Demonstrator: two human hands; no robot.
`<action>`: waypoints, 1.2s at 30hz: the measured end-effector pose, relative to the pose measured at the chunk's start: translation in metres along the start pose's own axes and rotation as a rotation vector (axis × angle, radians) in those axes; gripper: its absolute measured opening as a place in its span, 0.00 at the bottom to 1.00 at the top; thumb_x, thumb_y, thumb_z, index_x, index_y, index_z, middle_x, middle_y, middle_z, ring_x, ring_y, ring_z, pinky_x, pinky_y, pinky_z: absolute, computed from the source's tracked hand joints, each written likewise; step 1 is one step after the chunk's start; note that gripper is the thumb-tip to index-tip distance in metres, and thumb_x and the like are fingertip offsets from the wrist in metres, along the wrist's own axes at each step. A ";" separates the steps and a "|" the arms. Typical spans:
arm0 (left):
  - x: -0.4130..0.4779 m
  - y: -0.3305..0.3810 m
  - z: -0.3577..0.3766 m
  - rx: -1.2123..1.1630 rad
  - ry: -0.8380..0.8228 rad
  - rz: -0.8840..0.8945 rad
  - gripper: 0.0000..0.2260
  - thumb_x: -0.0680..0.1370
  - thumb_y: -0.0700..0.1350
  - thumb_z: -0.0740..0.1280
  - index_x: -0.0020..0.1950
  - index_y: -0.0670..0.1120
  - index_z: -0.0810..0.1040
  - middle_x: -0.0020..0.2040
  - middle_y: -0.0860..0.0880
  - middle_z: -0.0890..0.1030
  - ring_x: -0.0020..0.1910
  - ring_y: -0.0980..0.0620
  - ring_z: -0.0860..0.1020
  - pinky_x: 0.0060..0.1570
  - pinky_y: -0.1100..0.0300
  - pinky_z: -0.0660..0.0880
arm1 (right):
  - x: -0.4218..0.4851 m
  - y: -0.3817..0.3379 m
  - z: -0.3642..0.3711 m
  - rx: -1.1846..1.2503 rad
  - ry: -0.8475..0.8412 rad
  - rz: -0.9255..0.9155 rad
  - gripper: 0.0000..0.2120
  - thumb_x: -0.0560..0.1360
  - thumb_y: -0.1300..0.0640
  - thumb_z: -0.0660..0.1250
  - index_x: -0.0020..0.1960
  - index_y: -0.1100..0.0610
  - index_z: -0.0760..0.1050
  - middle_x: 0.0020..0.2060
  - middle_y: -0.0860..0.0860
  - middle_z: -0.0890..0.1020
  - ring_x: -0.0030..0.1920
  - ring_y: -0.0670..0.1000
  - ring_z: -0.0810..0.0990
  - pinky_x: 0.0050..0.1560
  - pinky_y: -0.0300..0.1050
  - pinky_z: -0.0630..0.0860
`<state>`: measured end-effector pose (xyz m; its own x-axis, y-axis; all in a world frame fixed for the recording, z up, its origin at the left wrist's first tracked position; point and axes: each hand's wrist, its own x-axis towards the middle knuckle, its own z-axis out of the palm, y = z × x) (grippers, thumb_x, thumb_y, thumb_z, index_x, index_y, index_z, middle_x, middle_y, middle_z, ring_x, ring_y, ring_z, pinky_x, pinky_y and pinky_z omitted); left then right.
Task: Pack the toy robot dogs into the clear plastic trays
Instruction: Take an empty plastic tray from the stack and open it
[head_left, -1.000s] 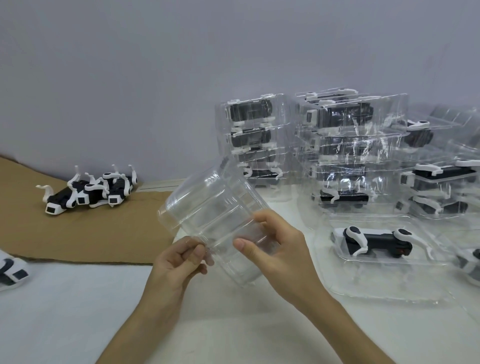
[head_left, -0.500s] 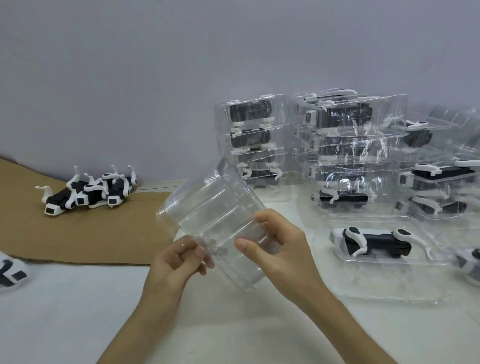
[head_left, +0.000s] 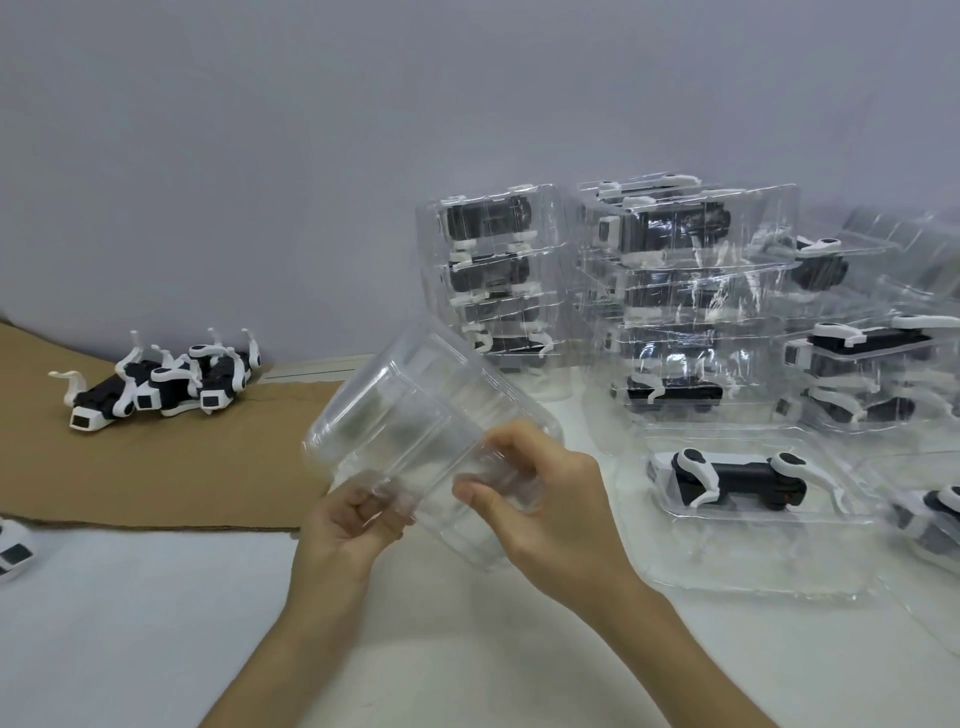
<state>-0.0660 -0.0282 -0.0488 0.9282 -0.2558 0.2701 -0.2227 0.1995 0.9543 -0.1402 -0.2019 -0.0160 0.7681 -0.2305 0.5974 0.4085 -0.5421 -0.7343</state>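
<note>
Clear plastic trays (head_left: 675, 291) packed with black-and-white toy dogs stand stacked on the far right part of the white worktop (head_left: 130, 623), which runs back to a plain wall. The stacks stand close together, and the rightmost ones are lower and lean unevenly.

A brown cardboard sheet (head_left: 156, 467) lies flat on the left side of the worktop, its far edge by the wall.

In front of the stacks, an open tray (head_left: 727, 577) lies flat on the worktop with one packed dog (head_left: 737, 480) on its side in the hollow.

An empty tray (head_left: 415, 415) is held tilted above the worktop, between the cardboard and the stacks, with its far end pointing up and left.

The right hand (head_left: 550, 509) grips the near end of this tray, thumb on the facing side and fingers wrapped behind. The left hand (head_left: 348, 525) pinches the tray's lower near edge with curled fingers.

A cluster of loose dogs (head_left: 156, 384) lies on the far part of the cardboard, legs up, well apart from the hands.

Another dog (head_left: 13, 553) shows partly at the left edge, on the worktop just off the cardboard.
</note>
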 end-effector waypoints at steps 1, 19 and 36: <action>0.001 0.000 0.000 -0.004 -0.008 -0.004 0.08 0.66 0.47 0.73 0.41 0.45 0.82 0.35 0.49 0.83 0.35 0.57 0.80 0.39 0.69 0.76 | 0.000 0.000 0.000 0.003 0.003 -0.004 0.10 0.71 0.56 0.78 0.48 0.51 0.78 0.39 0.39 0.83 0.40 0.45 0.83 0.43 0.33 0.74; 0.022 0.001 -0.050 -0.638 0.242 -0.395 0.12 0.75 0.34 0.60 0.42 0.42 0.82 0.43 0.45 0.83 0.44 0.47 0.85 0.44 0.56 0.83 | 0.009 0.004 -0.013 -0.277 0.386 -0.172 0.11 0.73 0.51 0.74 0.52 0.51 0.78 0.38 0.36 0.82 0.46 0.34 0.78 0.57 0.36 0.66; 0.032 0.012 -0.068 -0.782 0.397 -0.333 0.10 0.75 0.32 0.66 0.43 0.47 0.77 0.43 0.50 0.84 0.43 0.54 0.85 0.51 0.53 0.81 | 0.008 0.016 -0.017 -0.703 0.082 0.008 0.16 0.68 0.53 0.80 0.53 0.47 0.79 0.41 0.41 0.82 0.49 0.50 0.78 0.60 0.44 0.57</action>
<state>-0.0186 0.0303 -0.0372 0.9740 -0.1010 -0.2026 0.2023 0.7902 0.5785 -0.1359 -0.2267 -0.0177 0.7187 -0.2822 0.6355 -0.0335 -0.9269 -0.3738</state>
